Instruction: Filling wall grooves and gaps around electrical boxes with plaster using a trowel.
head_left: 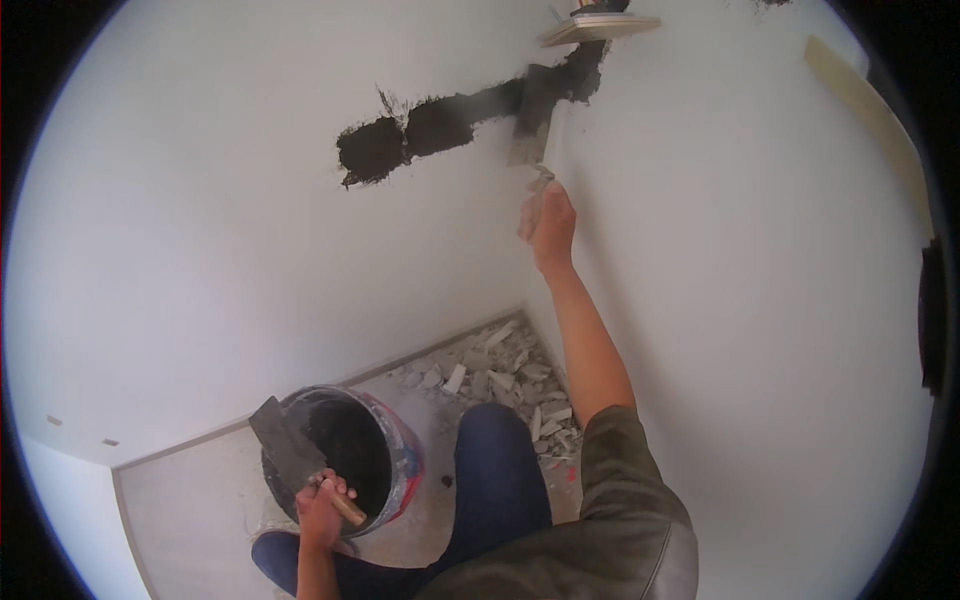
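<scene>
My right hand (550,222) is raised to the corner where two white walls meet, closed round the handle of a trowel (532,140). The trowel's blade lies against the lower edge of a black coated strip (440,125) that runs along the left wall to the corner. Low at the left, my left hand (320,510) grips the wooden handle of a second, broad-bladed trowel (284,440). That blade is over the rim of a bucket (405,450), which holds dark material that looks black.
Broken rubble (510,375) is heaped on the floor in the corner, beyond my knee (500,450). A pale flat board or shelf (600,28) juts out above the black strip. A tan strip (870,120) runs along the right wall's far edge.
</scene>
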Tool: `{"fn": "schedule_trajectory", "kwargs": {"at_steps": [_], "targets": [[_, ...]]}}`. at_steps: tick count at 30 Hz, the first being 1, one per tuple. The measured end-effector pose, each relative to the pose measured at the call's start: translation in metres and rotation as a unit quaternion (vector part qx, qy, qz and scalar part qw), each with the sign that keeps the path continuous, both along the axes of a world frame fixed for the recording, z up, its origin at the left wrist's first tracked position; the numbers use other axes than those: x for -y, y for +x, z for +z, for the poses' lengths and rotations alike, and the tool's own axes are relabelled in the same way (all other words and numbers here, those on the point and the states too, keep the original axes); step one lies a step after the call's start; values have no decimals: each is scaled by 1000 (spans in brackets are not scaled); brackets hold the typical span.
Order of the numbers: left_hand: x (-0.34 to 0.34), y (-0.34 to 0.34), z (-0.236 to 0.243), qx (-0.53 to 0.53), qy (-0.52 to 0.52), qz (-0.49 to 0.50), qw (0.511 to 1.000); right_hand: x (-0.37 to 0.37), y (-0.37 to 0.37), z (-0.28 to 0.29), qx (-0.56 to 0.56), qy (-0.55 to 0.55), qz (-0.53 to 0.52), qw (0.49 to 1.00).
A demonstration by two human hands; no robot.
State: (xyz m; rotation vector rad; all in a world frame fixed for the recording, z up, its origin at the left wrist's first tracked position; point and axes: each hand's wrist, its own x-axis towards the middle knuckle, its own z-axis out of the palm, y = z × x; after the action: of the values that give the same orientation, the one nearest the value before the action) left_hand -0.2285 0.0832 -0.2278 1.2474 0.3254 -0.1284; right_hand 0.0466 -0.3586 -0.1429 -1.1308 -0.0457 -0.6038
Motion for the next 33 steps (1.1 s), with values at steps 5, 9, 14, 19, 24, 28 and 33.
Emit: {"fn": "schedule_trajectory", "kwargs": {"at_steps": [5,9,14,19,24,28,33], "targets": [[8,0,10,-7,11,7,1000,-10,4,-21,-10,-111,-42,993],[14,-2,12,8,-22,11,1000,-14,10,-35,5,-109,-39,993],[19,0,9,19,-21,19,999,-17,-8,-53,23,-378,-161,911],[17,3,12,-9,17,-16,1000,0,-77,-14,-74,-396,-153,903],[20,9,24,14,-7,-19,1000,19,-150,118,-51,-672,-290,680],[16,5,23,1,-86,-13,996,-27,-171,220,-28,-868,-330,369],[22,13,27,8,-138,-62,988,-76,-135,311,50,-939,-319,120]]}}
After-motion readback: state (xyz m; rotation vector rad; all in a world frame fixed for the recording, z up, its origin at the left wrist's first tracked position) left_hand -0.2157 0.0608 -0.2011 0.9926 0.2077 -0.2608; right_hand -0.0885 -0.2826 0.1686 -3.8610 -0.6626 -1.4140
